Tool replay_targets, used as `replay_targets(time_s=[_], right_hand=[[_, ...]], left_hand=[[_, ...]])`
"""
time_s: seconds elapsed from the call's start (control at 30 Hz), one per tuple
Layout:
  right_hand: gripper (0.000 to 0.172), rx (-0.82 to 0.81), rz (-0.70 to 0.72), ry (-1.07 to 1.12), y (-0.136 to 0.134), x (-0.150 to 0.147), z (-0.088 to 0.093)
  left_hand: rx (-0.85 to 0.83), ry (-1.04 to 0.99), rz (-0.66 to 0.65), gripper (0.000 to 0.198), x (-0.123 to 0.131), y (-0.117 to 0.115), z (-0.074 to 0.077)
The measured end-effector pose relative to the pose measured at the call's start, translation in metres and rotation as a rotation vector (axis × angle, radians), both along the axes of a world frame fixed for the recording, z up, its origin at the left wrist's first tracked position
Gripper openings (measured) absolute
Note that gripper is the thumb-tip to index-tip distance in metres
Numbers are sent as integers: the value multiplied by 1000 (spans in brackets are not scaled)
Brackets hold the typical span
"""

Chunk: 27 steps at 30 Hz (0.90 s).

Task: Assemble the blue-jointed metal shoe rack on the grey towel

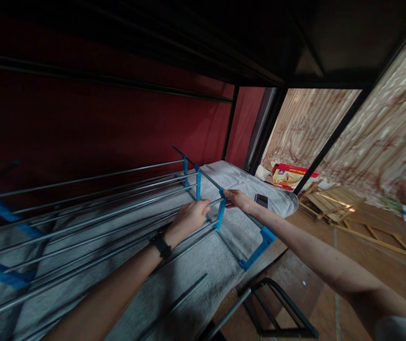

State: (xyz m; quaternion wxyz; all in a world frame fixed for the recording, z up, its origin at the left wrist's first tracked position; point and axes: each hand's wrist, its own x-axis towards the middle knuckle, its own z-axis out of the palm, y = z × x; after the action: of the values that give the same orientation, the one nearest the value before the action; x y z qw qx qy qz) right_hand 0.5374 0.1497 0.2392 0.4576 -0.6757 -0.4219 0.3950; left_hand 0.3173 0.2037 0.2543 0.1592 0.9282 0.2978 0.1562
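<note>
A rack of metal tubes [92,222] with blue plastic connectors [221,213] lies on a grey cloth [238,180]. My left hand [192,215], a dark watch at its wrist, is closed round a metal tube just left of the middle blue connector. At the top of that same connector, my right hand [236,199] has its fingers wrapped on the joint with the dark rod. Another blue connector [259,248] sits at the rod's near end, under my right forearm. One loose tube [188,293] lies nearer to me.
A phone [261,200] rests on the cloth beyond my right forearm. Black frame posts [277,128] surround the surface. On the floor at the right are a red box [291,176], wooden pieces [334,203] and a black metal frame [281,308].
</note>
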Motion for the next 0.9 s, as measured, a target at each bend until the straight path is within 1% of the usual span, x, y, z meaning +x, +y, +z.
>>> replay_targets(time_s=[0.13,0.23,0.33,0.43,0.53,0.63,0.73,0.83,0.9], right_hand=[[38,1,-7,0,0,1,0],[41,5,-5,2,0,0,1],[43,12,2,-6,-1,0,1],[42,18,-10,-15,-2,-1,2],[40,3,-26,0,-2,-3,4],[36,-22,-18,10,-3,-4,7],[36,-26,-7,-46,-5,-3,8],[41,-5,14,-173,-9,0,12],[42,19,30,-248,-16,1,17]], left_hand=[[-33,-5,10,37,1,2,1],[-42,-11,-11,36,1,3,1],[-1,-15,-40,34,0,3,-1],[59,-84,-80,35,-2,1,-3],[97,-143,-140,35,-6,1,0],[146,-128,-156,34,-15,1,16],[197,-55,-117,33,-32,3,40],[248,89,-41,33,-63,16,62],[282,189,3,36,-97,32,71]])
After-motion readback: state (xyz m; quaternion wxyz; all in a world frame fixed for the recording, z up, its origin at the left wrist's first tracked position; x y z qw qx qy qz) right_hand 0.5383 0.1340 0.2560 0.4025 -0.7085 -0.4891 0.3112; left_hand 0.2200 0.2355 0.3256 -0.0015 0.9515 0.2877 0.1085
